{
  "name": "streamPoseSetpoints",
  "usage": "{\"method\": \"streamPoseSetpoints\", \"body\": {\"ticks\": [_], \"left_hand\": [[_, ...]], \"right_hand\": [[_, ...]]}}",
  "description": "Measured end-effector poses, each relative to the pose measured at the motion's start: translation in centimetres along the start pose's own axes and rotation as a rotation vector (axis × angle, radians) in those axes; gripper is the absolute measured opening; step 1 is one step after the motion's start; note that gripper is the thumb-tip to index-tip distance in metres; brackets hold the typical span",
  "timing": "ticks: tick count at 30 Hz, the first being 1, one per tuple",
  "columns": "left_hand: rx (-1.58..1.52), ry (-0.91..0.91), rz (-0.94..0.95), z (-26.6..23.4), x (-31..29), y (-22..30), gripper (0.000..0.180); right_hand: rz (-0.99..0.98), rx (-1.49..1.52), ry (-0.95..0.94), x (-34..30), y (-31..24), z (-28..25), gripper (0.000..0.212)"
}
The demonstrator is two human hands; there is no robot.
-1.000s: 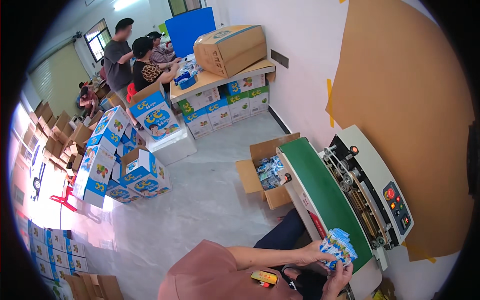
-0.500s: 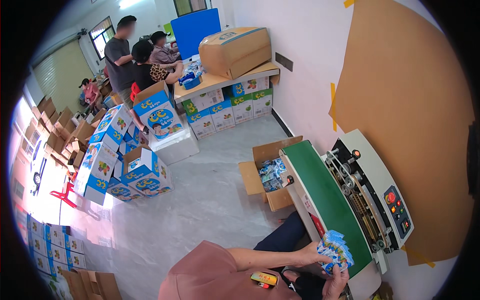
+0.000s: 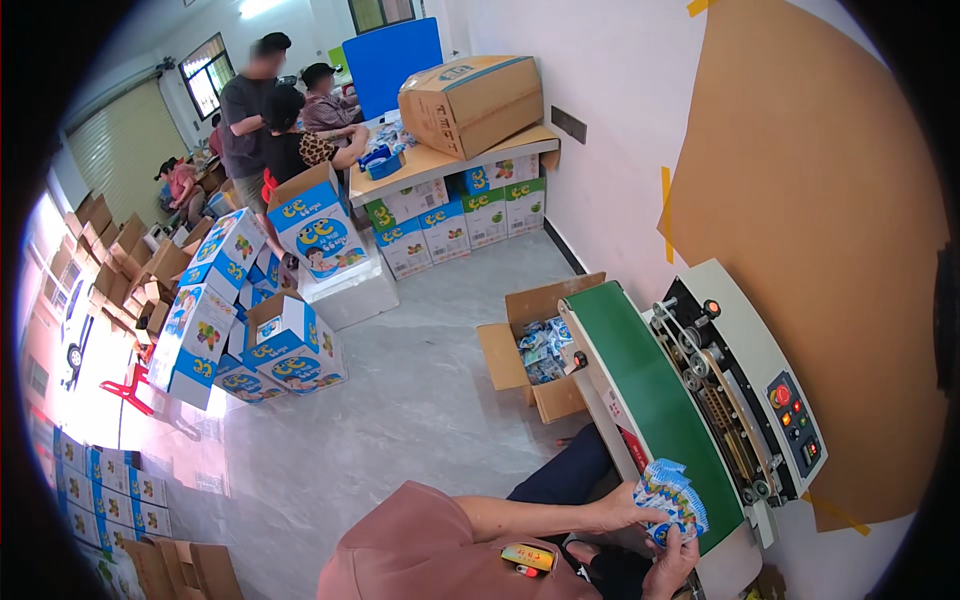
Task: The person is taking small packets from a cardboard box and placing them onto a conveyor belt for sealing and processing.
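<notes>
A fanned stack of small blue-and-white packets [image 3: 672,497] is held over the near end of a green conveyor belt [image 3: 640,370]. My left hand [image 3: 618,508] grips the stack from its left side, thumb across the front. From below, my right hand [image 3: 672,568] has its fingers closed on the lower edge of the same packets. The belt belongs to a sealing machine [image 3: 745,390] with rollers and a panel of lit buttons along its right side. Past the far end of the belt, an open carton [image 3: 545,350] holds many similar packets.
Blue-and-white printed boxes [image 3: 300,350] stand at the left on the grey floor [image 3: 420,400]. A table [image 3: 480,165] at the back bears a large brown carton [image 3: 470,105]; several people are around it. Brown board [image 3: 810,250] covers the right wall. A flattened-looking carton [image 3: 185,570] sits lower left.
My hands stay nearly in place on the packets, with the fingers shifting slightly. In the background, the standing person has moved a little to the right.
</notes>
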State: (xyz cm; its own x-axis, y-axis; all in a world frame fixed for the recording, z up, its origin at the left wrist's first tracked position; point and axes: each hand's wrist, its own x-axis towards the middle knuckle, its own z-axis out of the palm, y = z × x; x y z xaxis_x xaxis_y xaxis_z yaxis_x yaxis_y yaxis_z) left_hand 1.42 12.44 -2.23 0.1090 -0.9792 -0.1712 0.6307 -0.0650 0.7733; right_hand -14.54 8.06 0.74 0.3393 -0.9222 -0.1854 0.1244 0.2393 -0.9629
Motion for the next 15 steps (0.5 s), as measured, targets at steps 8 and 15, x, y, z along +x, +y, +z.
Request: {"method": "streamPoseSetpoints", "body": {"ticks": [8,15], "left_hand": [[-0.057,0.040,0.058,0.4,-0.3,0.9,0.051],[-0.071,0.059,0.106,0.0,-0.3,0.3,0.051]], "right_hand": [[-0.002,0.035,0.025,-0.2,-0.3,0.4,0.028],[0.009,0.058,-0.075,-0.1,0.9,-0.6,0.029]]}}
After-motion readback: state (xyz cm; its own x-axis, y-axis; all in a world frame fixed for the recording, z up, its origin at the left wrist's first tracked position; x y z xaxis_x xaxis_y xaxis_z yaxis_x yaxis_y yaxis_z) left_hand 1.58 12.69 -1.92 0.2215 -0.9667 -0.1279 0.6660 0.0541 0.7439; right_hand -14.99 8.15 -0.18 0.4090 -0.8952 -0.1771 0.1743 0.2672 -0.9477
